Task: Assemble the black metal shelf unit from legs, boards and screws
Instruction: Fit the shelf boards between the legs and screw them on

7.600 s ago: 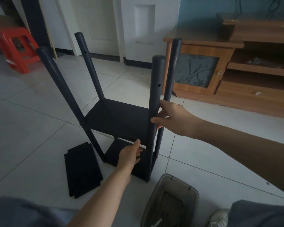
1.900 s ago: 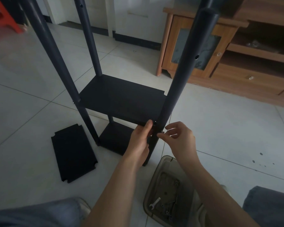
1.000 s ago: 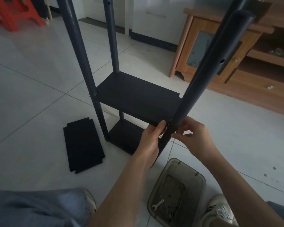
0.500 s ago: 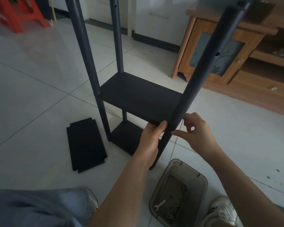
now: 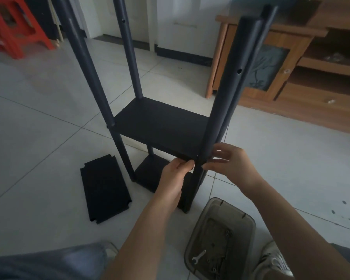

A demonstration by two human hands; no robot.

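Single head view — looks forward-down, close above hands (image 5: 200, 168).

Bare forearms with no sleeves, grey trousers (image 5: 49, 263) on both legs, pale laced sneaker (image 5: 275, 261)

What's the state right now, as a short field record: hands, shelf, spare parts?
left hand: grips near corner of upper board
right hand: fingers at near right leg, at the board joint
boards fitted: upper board, lower board
spare board: flat on floor, left of shelf
parts tray: holds wrench, small hardware
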